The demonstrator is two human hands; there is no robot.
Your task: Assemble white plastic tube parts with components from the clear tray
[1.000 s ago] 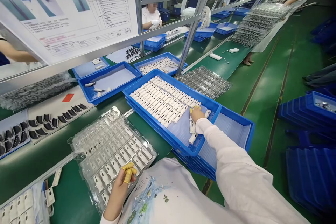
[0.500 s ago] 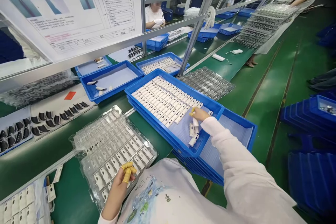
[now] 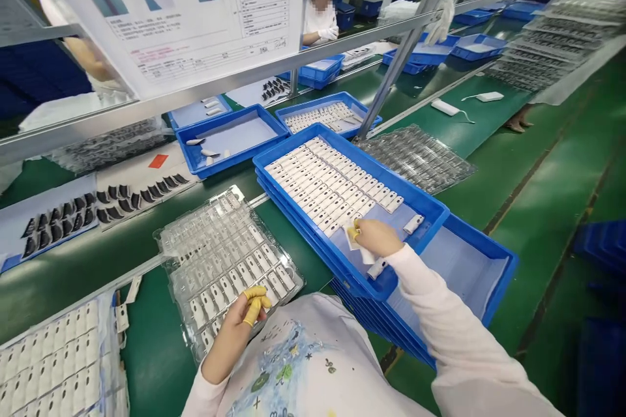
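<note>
Our right hand (image 3: 376, 238) reaches forward palm down, out of a pale sleeve (image 3: 440, 313), over the near corner of a blue tray (image 3: 381, 169). Its yellow-capped fingertips (image 3: 353, 233) pinch closed on a small white plastic part (image 3: 359, 246). Rows of white parts (image 3: 332, 182) lie just ahead of the hand, with a loose part (image 3: 413, 224) to its right and another (image 3: 376, 268) just below it. Well to the left, our left hand (image 3: 235, 332) curls its yellow-capped fingers (image 3: 255, 303) at the corner of a clear blister tray (image 3: 215, 228) on the bench (image 3: 147, 352); we cannot tell whether it grips anything.
</note>
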